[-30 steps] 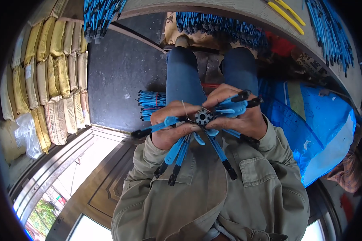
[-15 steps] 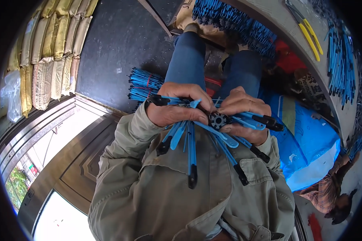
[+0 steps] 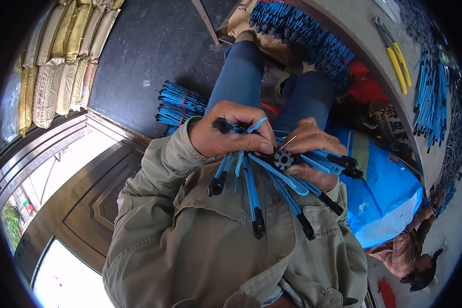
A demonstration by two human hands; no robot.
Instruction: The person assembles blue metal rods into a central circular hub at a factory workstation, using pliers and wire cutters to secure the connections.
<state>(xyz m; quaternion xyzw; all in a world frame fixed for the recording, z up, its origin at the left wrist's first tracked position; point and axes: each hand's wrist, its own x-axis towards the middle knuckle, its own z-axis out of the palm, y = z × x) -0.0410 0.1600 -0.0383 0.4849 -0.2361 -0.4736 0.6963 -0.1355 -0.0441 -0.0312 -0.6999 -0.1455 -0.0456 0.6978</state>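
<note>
A small black slotted hub sits between my two hands in front of my jacket. My right hand is closed on it, thumb below and fingers above. Blue plastic rods with black end pieces fan out around the hub, some hanging down over the jacket and others passing beneath the right hand. My left hand is closed, its thumb and forefinger pinching a blue rod with a flat end beside the hub. By the right fingertips a thin pale sliver sticks up. The far ends of several rods are hidden by the fingers.
Bundled blue rods lie on the dark floor beyond my left arm. More fill a box near my feet. On the curved table at right are yellow-handled pliers and rods. A blue sack and another person are at right.
The hub and both hands sit slightly lower and more to the right in the picture. The flat-ended blue rod in my left hand is tilted further up, and the pale sliver now shows.
</note>
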